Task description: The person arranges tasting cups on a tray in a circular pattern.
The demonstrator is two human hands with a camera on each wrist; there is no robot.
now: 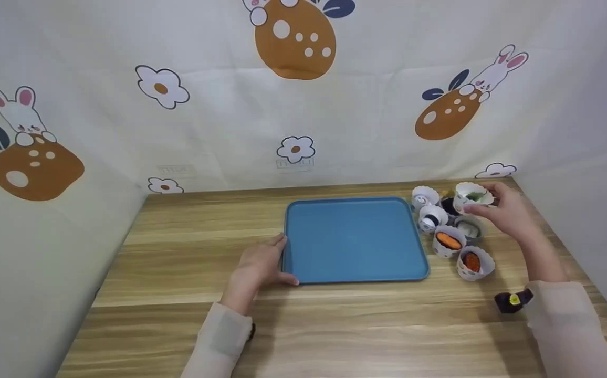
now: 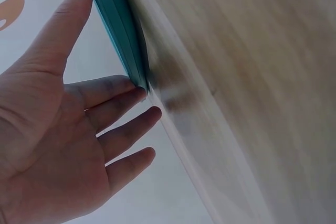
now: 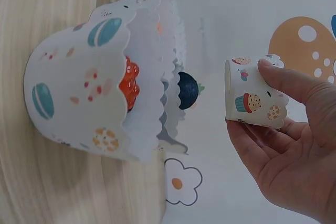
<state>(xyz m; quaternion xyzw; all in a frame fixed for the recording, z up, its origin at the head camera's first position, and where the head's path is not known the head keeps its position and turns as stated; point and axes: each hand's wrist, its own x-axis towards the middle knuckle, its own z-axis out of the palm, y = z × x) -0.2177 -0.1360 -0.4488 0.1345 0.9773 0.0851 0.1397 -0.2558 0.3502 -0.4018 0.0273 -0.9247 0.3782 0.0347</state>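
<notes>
A blue tray [image 1: 356, 241] lies flat on the wooden table. At its near left corner rests my left hand [image 1: 259, 265], thumb along the near edge and fingertips against the left side. In the left wrist view the fingers of the left hand [image 2: 68, 114] look straight and spread beside the tray rim [image 2: 123, 30]. Up off the table, my right hand [image 1: 508, 212] pinches a white paper baking cup [image 1: 469, 202] with something green inside. The right wrist view shows this cup [image 3: 254, 93], printed with cupcakes, between thumb and fingers of the right hand [image 3: 304, 140].
Right of the tray stand several paper cups, one with an orange-topped toy sushi piece [image 1: 448, 241] and one with a red-topped piece [image 1: 472, 262]. A dark piece with a yellow spot [image 1: 513, 300] is beside the right sleeve. Patterned cloth [image 1: 219, 115] surrounds the table's back and sides.
</notes>
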